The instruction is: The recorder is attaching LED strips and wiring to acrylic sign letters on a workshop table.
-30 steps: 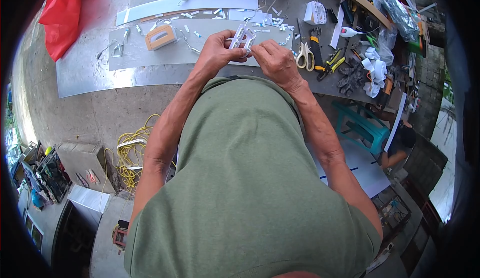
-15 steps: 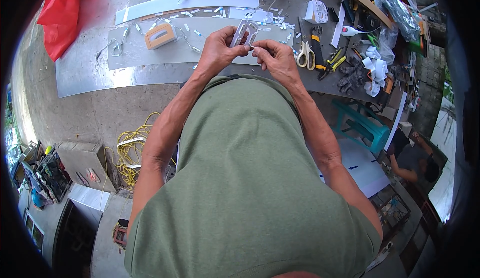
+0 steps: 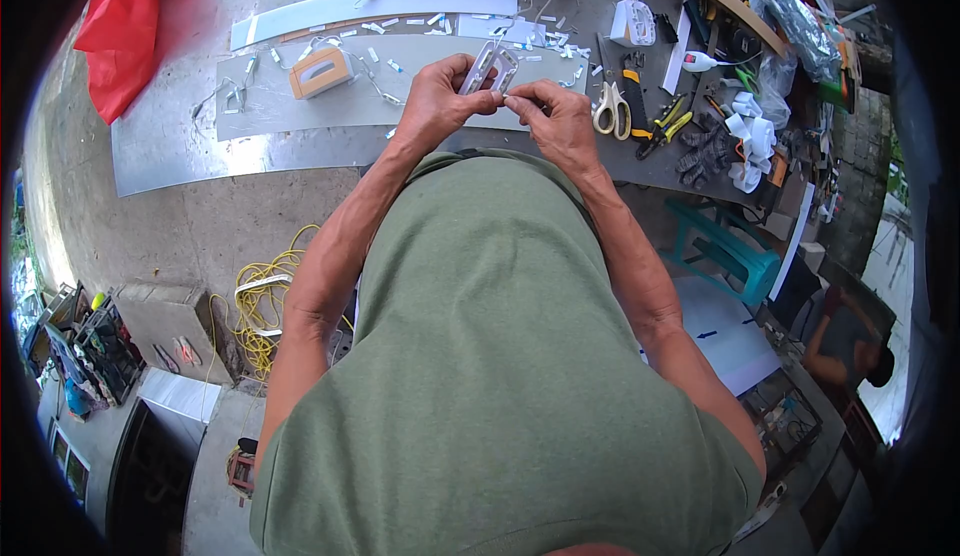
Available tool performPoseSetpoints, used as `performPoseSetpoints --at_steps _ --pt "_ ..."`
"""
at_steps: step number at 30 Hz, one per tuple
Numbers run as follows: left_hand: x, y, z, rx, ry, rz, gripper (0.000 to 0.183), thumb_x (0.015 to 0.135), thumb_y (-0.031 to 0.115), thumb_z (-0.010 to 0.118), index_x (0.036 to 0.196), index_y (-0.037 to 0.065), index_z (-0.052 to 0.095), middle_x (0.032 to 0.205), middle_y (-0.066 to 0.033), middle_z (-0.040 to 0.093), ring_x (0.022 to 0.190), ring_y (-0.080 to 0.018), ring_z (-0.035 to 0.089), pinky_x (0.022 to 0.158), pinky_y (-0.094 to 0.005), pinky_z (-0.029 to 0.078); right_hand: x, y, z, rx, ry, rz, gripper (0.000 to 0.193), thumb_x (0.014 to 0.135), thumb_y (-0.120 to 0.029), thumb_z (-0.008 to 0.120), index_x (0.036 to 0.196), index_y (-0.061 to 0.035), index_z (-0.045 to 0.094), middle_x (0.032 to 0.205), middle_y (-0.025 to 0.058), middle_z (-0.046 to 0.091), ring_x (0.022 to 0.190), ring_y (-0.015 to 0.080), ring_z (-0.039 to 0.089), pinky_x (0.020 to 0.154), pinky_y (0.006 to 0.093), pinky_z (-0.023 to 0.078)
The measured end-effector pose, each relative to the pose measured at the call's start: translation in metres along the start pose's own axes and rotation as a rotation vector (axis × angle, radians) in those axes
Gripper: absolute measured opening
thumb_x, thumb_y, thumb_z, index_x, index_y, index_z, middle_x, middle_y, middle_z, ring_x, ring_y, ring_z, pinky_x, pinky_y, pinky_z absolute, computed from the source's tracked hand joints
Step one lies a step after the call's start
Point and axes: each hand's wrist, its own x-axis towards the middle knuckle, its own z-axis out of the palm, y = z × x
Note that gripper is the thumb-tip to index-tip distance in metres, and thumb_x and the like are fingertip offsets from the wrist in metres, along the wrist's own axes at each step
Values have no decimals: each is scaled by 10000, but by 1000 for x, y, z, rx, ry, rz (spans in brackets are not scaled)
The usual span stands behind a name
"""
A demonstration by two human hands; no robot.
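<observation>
My left hand grips a small white hollow channel letter by its left side, above the metal table. Light strips run along its inside, perhaps LED modules. My right hand is closed in a pinch at the letter's near edge, thumb against forefinger. Whatever lies between those fingertips is too small to make out. On the grey sheet left of my hands stands a similar tan-edged letter with wired LED modules beside it. Scissors with cream handles lie right of my right hand.
Pliers, dark gloves and a white tape tangle crowd the table's right. A long white strip lies at the back, a red bag far left. Below are a green stool and yellow cable. Another person is at right.
My right fingertips have shifted very slightly at the letter's near edge. My left hand keeps its hold. The other person at the right has moved a little to the right and downward.
</observation>
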Motion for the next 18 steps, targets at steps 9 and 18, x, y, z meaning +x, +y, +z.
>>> performPoseSetpoints --at_steps 9,18 --pt "0 0 2 -27 -17 -13 405 824 82 822 1144 -79 634 981 -161 724 857 -200 736 791 -305 609 -2 3 -2 134 -20 134 190 921 -169 723 1003 0 754 797 81 742 654 107 657 599 278 521" --pt "3 -5 3 82 -16 54 358 827 66 813 1121 -63 655 967 -123 723 856 -174 723 793 -298 605 3 10 3 202 -90 270 232 928 -208 694 911 22 712 730 48 685 600 110 599 547 285 475"
